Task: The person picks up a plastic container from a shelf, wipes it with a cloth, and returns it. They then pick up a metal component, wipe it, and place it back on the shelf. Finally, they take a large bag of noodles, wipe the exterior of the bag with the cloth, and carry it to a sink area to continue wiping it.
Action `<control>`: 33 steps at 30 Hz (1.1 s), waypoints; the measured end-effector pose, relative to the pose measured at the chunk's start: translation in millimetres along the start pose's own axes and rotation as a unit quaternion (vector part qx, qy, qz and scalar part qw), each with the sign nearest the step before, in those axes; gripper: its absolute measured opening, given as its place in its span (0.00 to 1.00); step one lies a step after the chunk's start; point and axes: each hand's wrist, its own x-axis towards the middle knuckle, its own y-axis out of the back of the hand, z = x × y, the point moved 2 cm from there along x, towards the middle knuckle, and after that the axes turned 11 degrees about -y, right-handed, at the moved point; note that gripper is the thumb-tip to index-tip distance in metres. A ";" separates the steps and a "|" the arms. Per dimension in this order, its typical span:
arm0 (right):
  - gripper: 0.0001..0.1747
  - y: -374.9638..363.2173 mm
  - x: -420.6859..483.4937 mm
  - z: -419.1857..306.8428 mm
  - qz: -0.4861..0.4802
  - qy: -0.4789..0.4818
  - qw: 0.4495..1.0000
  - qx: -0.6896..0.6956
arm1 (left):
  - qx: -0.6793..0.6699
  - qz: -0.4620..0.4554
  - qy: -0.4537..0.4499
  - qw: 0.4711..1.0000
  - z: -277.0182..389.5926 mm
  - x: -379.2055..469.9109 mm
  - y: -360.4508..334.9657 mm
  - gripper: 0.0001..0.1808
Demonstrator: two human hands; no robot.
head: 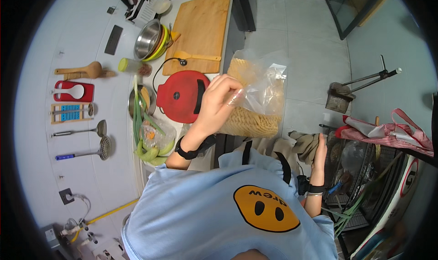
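My left hand (219,101) grips the upper part of a clear plastic bag (261,96) at the middle of the view. Inside the bag are wavy yellow pieces that look like dried noodles (253,125). The bag hangs over the floor, just right of the counter. My right hand (320,150) is low at my right side, fingers straight and together, beside bunched olive-brown cloth (304,146); it holds nothing that I can see. A round red electric appliance with a black handle (181,96) sits on the counter left of my left hand.
A wooden cutting board (202,27) bears a wooden spatula (202,57). Stacked bowls (147,39), a lidded jar (129,66) and green vegetables (150,154) line the counter. Utensils such as a skimmer (105,148) hang on the left wall. A wire rack (356,215) stands at right.
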 end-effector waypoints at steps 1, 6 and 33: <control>0.35 -2.1 2.8 -0.8 0.006 0.006 1.000 0.003 | 0.003 0.000 0.018 1.000 -1.6 -3.5 6.9 0.04; 0.30 -18.7 1.0 -12.4 -0.022 0.020 1.000 0.005 | 0.011 0.018 0.016 1.000 -2.1 -26.9 19.4 0.04; 0.17 -72.8 -52.2 -81.2 -0.456 0.139 0.694 -0.540 | -0.085 0.007 0.100 0.991 91.0 -101.2 -76.6 0.06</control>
